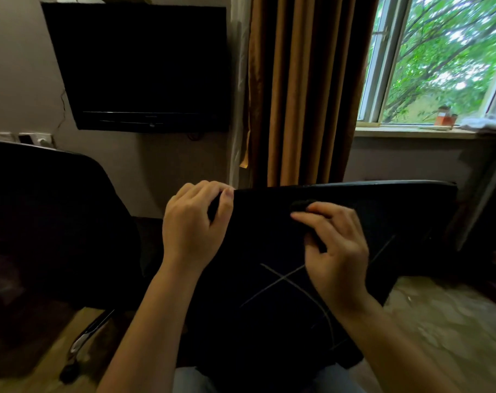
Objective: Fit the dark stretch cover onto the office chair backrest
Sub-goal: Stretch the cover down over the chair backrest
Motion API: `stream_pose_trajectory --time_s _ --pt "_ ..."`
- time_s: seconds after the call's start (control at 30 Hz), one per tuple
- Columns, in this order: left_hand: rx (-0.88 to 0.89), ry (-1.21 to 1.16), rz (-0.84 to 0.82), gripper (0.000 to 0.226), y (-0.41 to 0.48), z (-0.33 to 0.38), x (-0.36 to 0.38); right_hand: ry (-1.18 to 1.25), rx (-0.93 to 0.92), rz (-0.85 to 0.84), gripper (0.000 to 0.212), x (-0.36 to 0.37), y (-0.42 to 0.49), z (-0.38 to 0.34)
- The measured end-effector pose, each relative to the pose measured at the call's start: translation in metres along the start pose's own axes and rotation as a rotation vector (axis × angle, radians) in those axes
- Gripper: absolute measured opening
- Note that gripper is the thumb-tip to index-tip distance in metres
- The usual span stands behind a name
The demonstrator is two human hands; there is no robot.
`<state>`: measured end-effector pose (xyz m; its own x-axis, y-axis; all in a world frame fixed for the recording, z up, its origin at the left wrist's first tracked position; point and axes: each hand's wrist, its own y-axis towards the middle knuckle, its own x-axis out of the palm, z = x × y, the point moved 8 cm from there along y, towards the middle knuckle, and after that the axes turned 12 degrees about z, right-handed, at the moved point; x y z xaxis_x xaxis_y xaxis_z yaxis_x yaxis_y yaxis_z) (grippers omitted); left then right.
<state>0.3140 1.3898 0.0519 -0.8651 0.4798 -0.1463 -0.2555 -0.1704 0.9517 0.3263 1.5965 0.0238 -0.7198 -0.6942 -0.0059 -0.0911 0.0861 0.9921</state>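
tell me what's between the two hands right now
Only dark cover fabric spans between the left hand and right hand, seen in the head view.

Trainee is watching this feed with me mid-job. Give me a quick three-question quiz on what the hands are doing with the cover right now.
1. True or false: the left hand grips the cover at the top corner of the backrest.
2. Multiple choice: what does the right hand pinch? A) a bunch of cover fabric B) the curtain C) nothing
3. Short answer: what dark thing hangs on the wall above the left hand?

Key: 1 true; 2 A; 3 the TV.
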Motion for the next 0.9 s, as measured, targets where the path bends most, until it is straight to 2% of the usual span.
stream_pose_trajectory --time_s 0.13,0.3,0.4,0.53,0.63,0.73,0.9 --pt "-0.018 -0.002 -0.010 0.035 0.003 -0.007 0.000 0.006 -0.100 -0.181 0.025 0.028 -0.044 0.001" --pt "-0.009 -0.013 -0.009 0.036 0.003 -0.010 -0.003 -0.007 -0.132 -0.346 0.028 0.031 -0.080 0.019" --pt "-0.013 -0.024 -0.001 0.035 0.003 -0.011 -0.004 -0.027 -0.098 -0.293 0.026 0.014 -0.060 0.026" --pt "-0.020 -0.018 0.013 0.035 0.004 -0.010 -0.002 -0.062 -0.021 -0.045 0.023 -0.015 -0.003 0.026" --pt "-0.023 -0.008 0.030 0.035 0.004 -0.011 -0.003 -0.051 0.000 0.046 0.024 -0.018 0.015 0.016" --pt "-0.024 -0.006 0.032 0.035 0.004 -0.011 -0.004 -0.041 -0.013 0.016 0.021 -0.008 0.002 0.013" --pt "-0.030 -0.016 0.008 0.037 0.004 -0.011 -0.003 -0.064 -0.073 -0.234 0.026 0.015 -0.057 0.030"
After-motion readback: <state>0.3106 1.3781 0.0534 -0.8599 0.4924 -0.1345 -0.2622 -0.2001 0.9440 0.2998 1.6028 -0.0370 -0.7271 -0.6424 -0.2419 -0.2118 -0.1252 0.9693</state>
